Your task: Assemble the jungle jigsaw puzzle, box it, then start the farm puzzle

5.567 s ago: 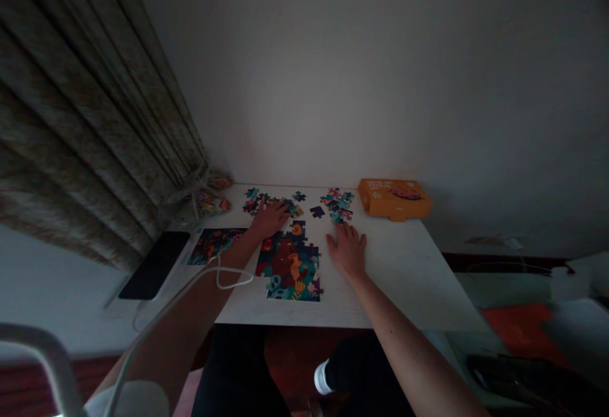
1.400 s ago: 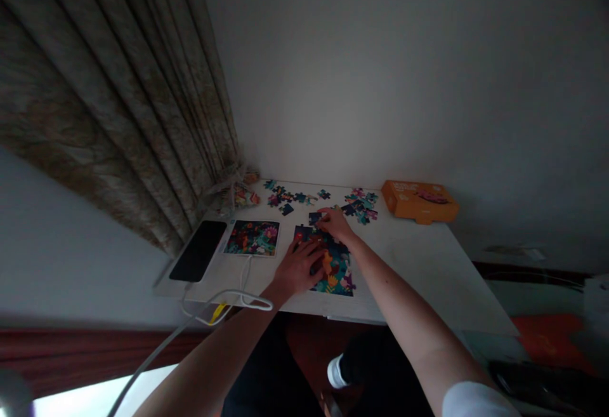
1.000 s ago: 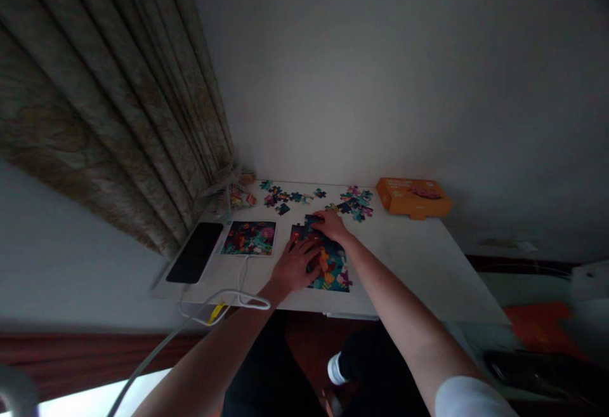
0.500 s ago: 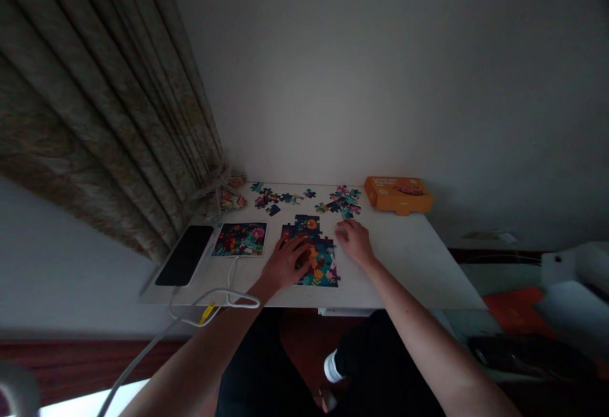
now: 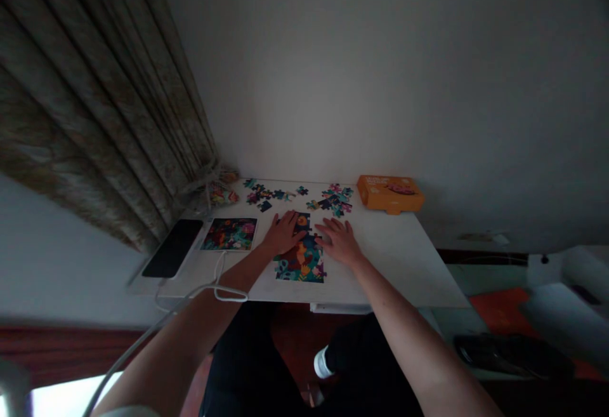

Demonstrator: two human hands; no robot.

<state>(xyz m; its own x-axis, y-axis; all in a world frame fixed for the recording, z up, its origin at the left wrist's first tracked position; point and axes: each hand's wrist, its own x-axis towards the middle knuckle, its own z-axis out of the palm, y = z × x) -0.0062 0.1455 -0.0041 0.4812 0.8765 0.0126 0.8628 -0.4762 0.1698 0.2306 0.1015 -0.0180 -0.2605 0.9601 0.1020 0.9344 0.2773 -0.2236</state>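
Two hands are laid flat, fingers spread, nothing gripped: left hand on part-built jigsaw, nr front edge of table, right hand at jigsaw's right side. Joined pcs could be shifted if pressed or dragged sideways.

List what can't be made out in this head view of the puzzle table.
The puzzle section under the left hand and right hand: covered by both hands.
The orange box: printing too small and dim to read.
The loose puzzle pieces: too small to make out their pictures.
The packets: partly behind the curtain, blurred.
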